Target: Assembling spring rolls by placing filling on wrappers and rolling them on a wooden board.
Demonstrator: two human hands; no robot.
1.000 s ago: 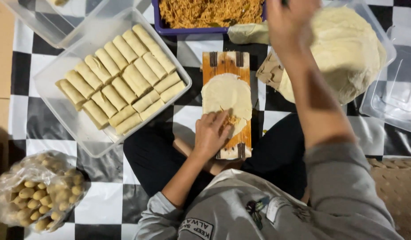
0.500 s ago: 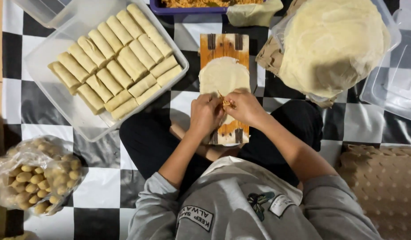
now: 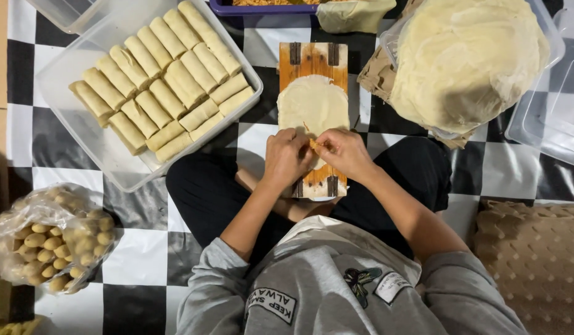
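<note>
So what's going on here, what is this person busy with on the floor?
A person sits cross-legged on a checkered floor, working at a small wooden board. A round pale wrapper sheet lies on it. The left hand and right hand meet at the sheet's near edge, pinching orange shredded filling. A clear plastic tub of finished pale rolls sits to the left; a stack of round wrappers sits to the right.

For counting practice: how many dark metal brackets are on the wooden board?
4 dark metal brackets: two across the orange-brown wooden board's far end, left and right; two near its close end, left, partly under the left hand, and right. The round pale wrapper may hide more.
</note>
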